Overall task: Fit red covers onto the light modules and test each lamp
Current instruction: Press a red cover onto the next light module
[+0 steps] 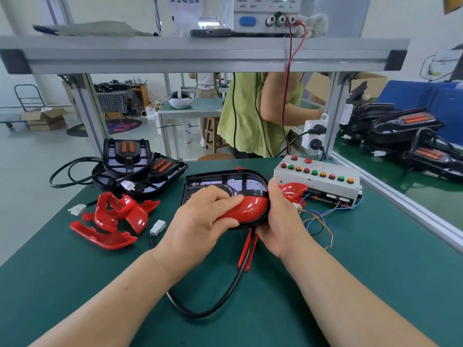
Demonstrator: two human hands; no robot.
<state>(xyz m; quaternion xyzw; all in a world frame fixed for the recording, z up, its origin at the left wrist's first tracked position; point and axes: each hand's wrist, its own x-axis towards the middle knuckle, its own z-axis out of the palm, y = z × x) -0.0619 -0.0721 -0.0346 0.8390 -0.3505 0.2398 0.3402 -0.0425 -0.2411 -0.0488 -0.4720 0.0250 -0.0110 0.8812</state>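
Cover (246, 207), glossy red, pinched by left hand (203, 219); right hand (283, 221) grips black module (240, 183).

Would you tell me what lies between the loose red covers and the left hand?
In the head view, a white connector lies on the green mat between the loose red covers and the left hand.

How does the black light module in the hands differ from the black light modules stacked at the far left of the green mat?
The black light module in the hands carries a glossy red cover; the stacked black light modules have none, so their orange strips show. The left hand grips that cover and the right hand the module's end; nothing touches the stacked ones. Both kinds have black housings and black cables.
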